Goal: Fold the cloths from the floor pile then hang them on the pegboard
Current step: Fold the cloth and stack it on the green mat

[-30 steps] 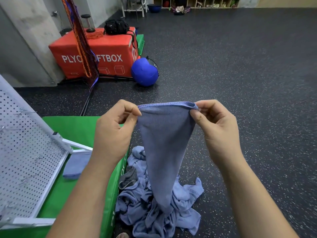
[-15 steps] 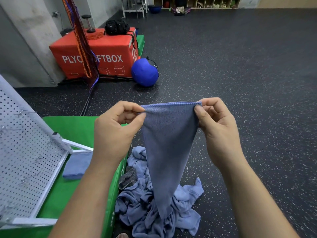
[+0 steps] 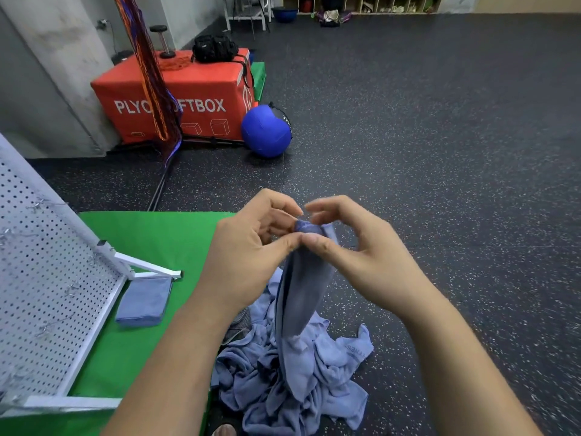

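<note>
Cloth (image 3: 301, 297) is hanging above the pile (image 3: 314, 388), with left hand (image 3: 248, 256) and right hand (image 3: 361, 256) pinching its top corners together in curled fingers. Folded cloth (image 3: 144, 302) is lying left of the pile. Pegboard (image 3: 47, 278), farther left, is showing none hung, so most work is likely remaining.

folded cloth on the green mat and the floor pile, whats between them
Head view: only bare green mat separates the folded cloth from the floor pile; the left forearm crosses over it.

White capitals on the red box (image 3: 201, 99) read "PLYO" and "FTBOX" (hanging straps (image 3: 151, 89) cover the letters between). Print on a cloth (image 3: 356, 349) in the floor pile (image 3: 251, 372) is too small to read.
</note>
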